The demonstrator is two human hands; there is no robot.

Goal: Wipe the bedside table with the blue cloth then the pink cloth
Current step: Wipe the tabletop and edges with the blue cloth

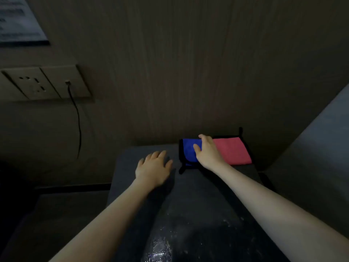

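While the room is quite dark, the biggest thing in view is the wood-grain wall panel (188,63) that stands behind everything. Below it the dark bedside table (198,205) stretches from the wall toward the person, and its near part shines with small pale specks. At the right side a grey slanted surface (321,148) rises next to the table; what it is cannot be told.

Both bare forearms reach forward over the table top. The left hand (154,170) lies palm down on the table, fingers straight and a little spread, and it holds nothing. The right hand (207,153) is on top of the cloths at the far right corner of the table, close to the wall. Its thumb lies on the blue cloth (189,150) and its fingers reach to the far edge of the cloth, but it cannot be told if they already grasp the cloth or only rest on it.

The pink cloth (234,151) lies flat just beside the blue one, on its right, and the two seem to touch under the hand. Both have a black border, and a small black loop sticks out at the near left corner of the blue cloth.

On the wall at left there is a beige socket plate (45,83) with a thin black cable (78,120) hanging down from it. A framed notice (20,21) is in the upper left corner, too blurred to read.
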